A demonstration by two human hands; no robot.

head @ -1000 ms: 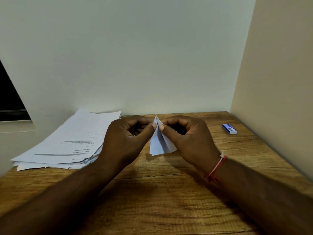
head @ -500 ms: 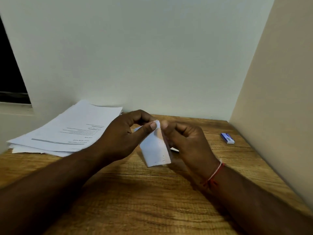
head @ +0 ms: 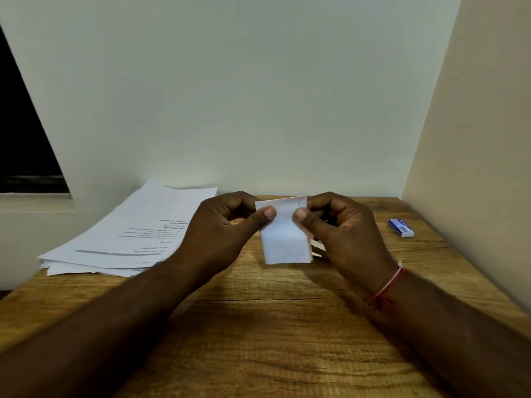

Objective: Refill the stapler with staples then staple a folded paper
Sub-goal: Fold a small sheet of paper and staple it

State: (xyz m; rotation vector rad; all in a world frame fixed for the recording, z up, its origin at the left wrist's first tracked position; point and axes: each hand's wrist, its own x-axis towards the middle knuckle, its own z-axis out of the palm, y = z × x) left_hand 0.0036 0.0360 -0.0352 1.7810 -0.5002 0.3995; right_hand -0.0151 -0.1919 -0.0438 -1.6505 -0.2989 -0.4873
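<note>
A small white folded paper (head: 284,239) is held upright above the wooden table (head: 273,326), its flat face turned toward me. My left hand (head: 227,228) pinches its upper left corner between thumb and fingers. My right hand (head: 342,228) pinches its upper right corner the same way. A small blue and white staple box (head: 401,227) lies on the table at the right, apart from both hands. No stapler shows in the head view.
A loose stack of printed sheets (head: 129,237) lies at the table's back left. A wall runs along the back edge and another along the right edge. A dark window opening (head: 26,139) sits at far left.
The folded paper has turned from edge-on to face-on toward me, and both hands have shifted to pinch its top corners. The camera view has also tilted slightly.
</note>
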